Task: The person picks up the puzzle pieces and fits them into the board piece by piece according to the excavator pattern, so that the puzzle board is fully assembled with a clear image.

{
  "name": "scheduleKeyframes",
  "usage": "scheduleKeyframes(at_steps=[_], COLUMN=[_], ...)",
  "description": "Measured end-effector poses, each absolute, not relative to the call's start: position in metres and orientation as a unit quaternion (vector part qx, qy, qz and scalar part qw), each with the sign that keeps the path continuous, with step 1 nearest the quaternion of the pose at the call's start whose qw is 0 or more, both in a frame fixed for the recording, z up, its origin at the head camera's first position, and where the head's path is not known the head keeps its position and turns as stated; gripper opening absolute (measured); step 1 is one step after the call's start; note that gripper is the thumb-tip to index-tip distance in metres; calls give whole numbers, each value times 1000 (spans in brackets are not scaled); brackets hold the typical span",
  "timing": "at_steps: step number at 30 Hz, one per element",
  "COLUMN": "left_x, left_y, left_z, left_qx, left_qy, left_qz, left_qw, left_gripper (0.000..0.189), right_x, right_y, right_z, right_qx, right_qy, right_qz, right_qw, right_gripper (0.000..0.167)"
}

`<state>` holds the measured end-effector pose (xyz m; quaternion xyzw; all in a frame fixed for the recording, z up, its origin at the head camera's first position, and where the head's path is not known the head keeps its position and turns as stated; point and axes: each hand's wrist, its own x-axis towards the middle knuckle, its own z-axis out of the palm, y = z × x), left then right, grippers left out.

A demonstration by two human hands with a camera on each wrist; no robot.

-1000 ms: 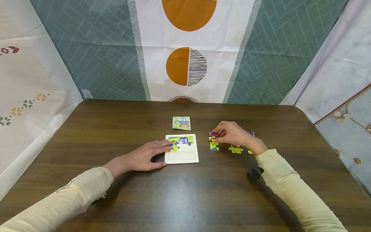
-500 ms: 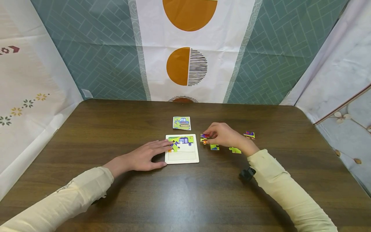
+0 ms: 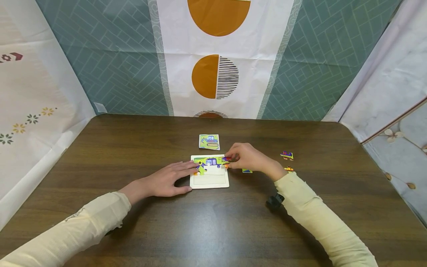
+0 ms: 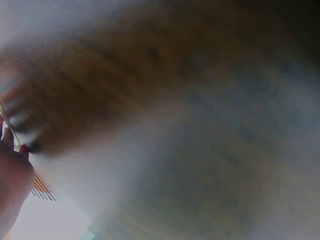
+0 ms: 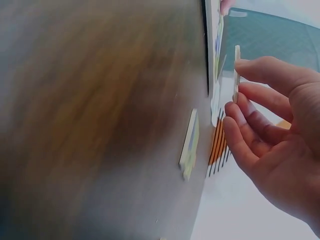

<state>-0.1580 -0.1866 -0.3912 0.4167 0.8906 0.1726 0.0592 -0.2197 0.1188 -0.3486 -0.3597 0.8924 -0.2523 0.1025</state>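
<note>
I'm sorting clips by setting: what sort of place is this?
Perhaps a small screened-off table space: patterned hangings stand behind and beside a dark wood-look table, which bears a puzzle board.

On the bench (image 3: 150, 237), the picture card (image 3: 209, 141) lies just behind the puzzle tray (image 3: 209, 179). The held piece (image 3: 226, 161) is at the tray's right edge; right of that lies one loose piece (image 3: 247, 171), farther right two others (image 3: 287, 155).
</note>
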Motion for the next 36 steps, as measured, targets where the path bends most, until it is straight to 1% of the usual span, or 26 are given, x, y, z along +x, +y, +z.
scheduleKeyframes(at_steps=[5,14,27,36], left_x=[-159,-159,-160,-159], left_y=[-186,-186,-187,-186], left_z=[-391,-389,-390,-391], left_qx=[418,414,414,416], left_qy=[889,891,891,891], left_qz=[174,174,175,172], left_qw=[59,64,60,56], left_gripper=[61,61,61,61], right_x=[-220,-219,-217,-216], right_y=[110,95,80,73], right_z=[-348,-349,-354,-356], right_qx=[-368,-378,-433,-443], right_qy=[889,888,866,861], right_qz=[-253,-230,-227,-228], right_qw=[103,123,108,107], right_gripper=[32,30,28,26])
